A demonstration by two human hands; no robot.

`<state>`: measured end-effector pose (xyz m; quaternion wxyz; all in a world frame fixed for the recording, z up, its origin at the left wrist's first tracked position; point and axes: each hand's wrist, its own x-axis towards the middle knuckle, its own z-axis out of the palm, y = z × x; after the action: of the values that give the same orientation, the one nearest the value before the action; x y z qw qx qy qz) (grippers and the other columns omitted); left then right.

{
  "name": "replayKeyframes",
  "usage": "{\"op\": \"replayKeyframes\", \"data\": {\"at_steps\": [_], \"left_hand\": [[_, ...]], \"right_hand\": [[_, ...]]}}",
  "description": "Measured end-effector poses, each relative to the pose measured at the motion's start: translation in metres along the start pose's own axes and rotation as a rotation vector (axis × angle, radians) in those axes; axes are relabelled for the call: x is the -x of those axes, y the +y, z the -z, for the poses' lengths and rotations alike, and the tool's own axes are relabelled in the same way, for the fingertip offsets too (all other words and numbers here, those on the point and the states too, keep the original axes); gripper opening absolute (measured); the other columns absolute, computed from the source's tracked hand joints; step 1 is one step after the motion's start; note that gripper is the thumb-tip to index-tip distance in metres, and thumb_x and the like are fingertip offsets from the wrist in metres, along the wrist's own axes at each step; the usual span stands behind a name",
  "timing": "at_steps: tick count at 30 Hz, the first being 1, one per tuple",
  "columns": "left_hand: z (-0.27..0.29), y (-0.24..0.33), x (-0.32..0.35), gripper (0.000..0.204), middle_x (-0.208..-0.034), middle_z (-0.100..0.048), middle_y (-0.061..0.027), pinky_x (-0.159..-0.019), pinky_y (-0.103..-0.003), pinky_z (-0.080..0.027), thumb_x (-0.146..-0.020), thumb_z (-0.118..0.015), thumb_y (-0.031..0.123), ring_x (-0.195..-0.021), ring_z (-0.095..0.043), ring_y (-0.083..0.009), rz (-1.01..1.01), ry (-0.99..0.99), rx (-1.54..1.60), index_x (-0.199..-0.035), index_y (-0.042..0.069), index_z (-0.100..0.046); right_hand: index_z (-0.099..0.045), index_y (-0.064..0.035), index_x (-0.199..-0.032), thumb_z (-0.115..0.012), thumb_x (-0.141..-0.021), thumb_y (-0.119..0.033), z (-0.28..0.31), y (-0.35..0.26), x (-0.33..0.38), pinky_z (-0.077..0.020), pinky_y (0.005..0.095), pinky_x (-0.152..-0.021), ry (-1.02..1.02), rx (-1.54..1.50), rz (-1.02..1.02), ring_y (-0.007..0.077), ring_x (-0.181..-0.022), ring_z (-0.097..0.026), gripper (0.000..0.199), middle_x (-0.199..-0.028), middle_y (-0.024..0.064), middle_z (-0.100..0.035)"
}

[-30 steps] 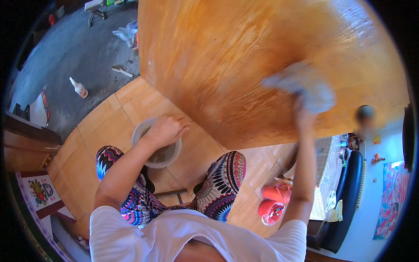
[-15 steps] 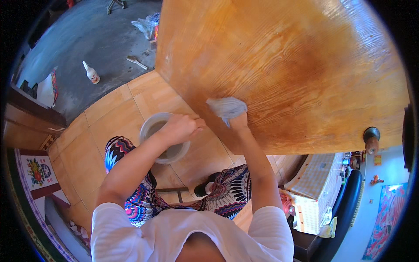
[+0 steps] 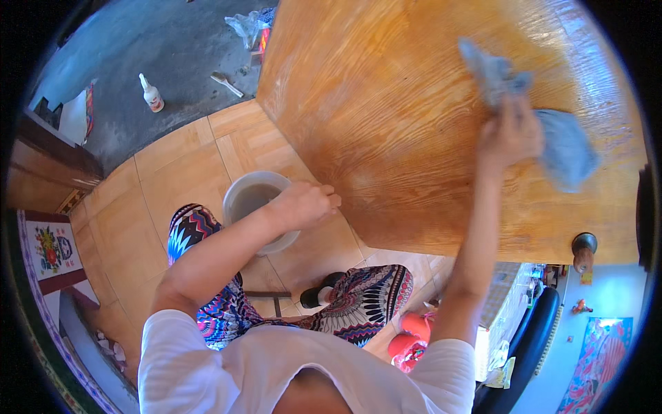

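A large varnished wooden door (image 3: 400,145) with visible grain fills the upper right. My right hand (image 3: 512,132) presses a grey-blue cloth (image 3: 567,150) to its face. The cloth spreads out on both sides of my fingers, and hand and cloth are slightly blurred. At the door's near left edge my left hand (image 3: 307,205) is closed, its fingertips on that edge. Beneath my left forearm stands a white plastic bucket (image 3: 238,190) holding cloudy water, partly covered by the arm.
A round door knob (image 3: 584,245) juts from the door's lower right. On the grey floor are a white spray bottle (image 3: 153,96), a brush (image 3: 226,84) and a plastic bag (image 3: 243,29). Red-pink items (image 3: 414,334) lie beside my right knee, near a black chair (image 3: 534,338).
My right hand has carried the cloth up and to the right across the door, and the cloth has spread wider. My left hand stays at the door's edge.
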<state>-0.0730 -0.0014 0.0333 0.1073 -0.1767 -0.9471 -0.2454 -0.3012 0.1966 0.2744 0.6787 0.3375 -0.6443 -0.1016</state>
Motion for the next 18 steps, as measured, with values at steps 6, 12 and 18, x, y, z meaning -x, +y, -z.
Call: {"op": "replayKeyframes", "data": {"at_steps": [6,12,18], "left_hand": [[0.016,0.006,-0.002,0.018,-0.093,-0.064,-0.0095,-0.073,-0.045,-0.054,-0.09,-0.06,0.024,-0.085,-0.067,-0.0316,0.014,-0.044,0.101,-0.097,0.009,-0.066],[-0.001,-0.006,-0.008,0.048,-0.12,-0.057,-0.0205,-0.089,-0.045,-0.051,-0.09,-0.062,0.035,-0.106,-0.06,-0.0386,0.284,0.033,0.293,-0.131,0.011,-0.053],[-0.032,0.002,-0.033,0.087,-0.141,-0.046,-0.019,-0.103,-0.041,-0.044,-0.087,-0.065,0.057,-0.129,-0.048,-0.0324,0.523,0.145,1.142,-0.149,0.009,-0.028]], "right_hand": [[-0.062,-0.0038,-0.123,-0.059,-0.093,-0.02,0.024,-0.153,0.191,-0.045,0.0385,-0.097,-0.627,-1.62,-0.737,0.0332,-0.111,-0.058,0.034,-0.121,0.0151,-0.063],[-0.07,-0.0062,-0.107,-0.062,-0.077,-0.003,0.034,-0.162,0.266,-0.0486,0.0339,-0.09,-1.265,-1.053,0.128,0.028,-0.102,-0.064,0.031,-0.107,0.0118,-0.069],[-0.054,0.0013,-0.132,-0.065,-0.088,-0.006,0.111,-0.143,0.131,-0.0339,0.0365,-0.11,-1.099,-1.805,-0.865,0.0242,-0.127,-0.05,0.046,-0.137,0.0137,-0.055]]}}
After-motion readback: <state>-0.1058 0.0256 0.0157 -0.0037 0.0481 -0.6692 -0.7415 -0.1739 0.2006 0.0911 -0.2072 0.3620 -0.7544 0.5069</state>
